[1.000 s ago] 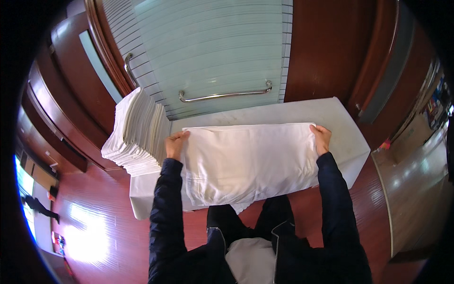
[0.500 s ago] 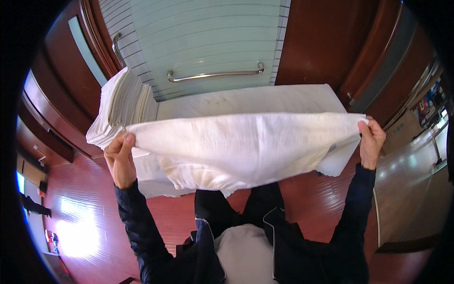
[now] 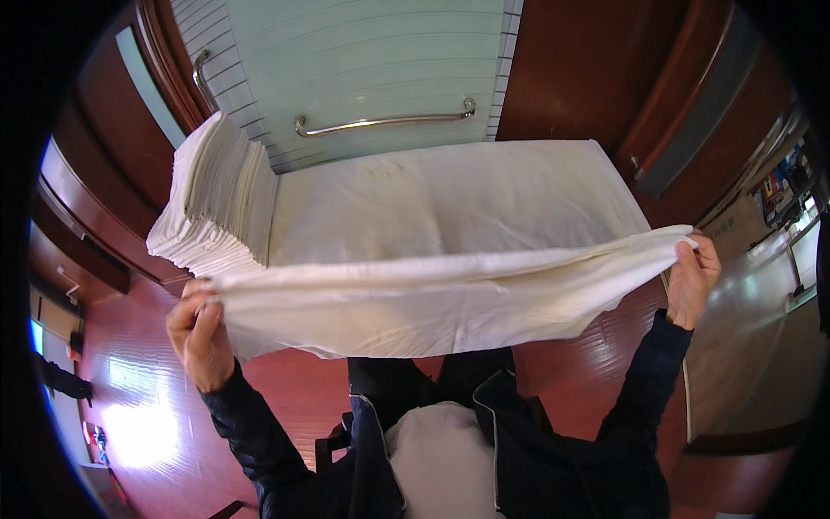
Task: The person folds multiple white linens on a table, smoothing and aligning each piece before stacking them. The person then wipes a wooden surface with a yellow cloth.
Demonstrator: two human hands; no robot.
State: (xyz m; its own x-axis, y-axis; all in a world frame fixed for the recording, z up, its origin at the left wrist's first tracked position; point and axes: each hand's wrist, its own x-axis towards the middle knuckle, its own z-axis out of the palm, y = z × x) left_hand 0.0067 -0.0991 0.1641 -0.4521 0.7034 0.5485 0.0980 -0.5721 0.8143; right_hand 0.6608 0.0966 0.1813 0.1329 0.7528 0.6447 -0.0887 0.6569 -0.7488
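A white cloth stretches sideways between my two hands, over the near edge of a covered table. My left hand pinches its left end, with the fingers pressed together. At the other end my right hand grips the right corner between thumb and fingers. The cloth's top edge is nearly taut, and its lower part sags in front of my knees. A tall stack of folded white cloths stands at the table's left end, just beyond my left hand.
A white cover lies over the table, slightly creased. Behind it is a frosted glass panel with a metal bar handle. Dark red wooden doors flank it. A cardboard box stands at the right.
Both hands have come lower and spread apart, still holding the cloth. Its top edge has moved nearer to me, uncovering more of the table cover.
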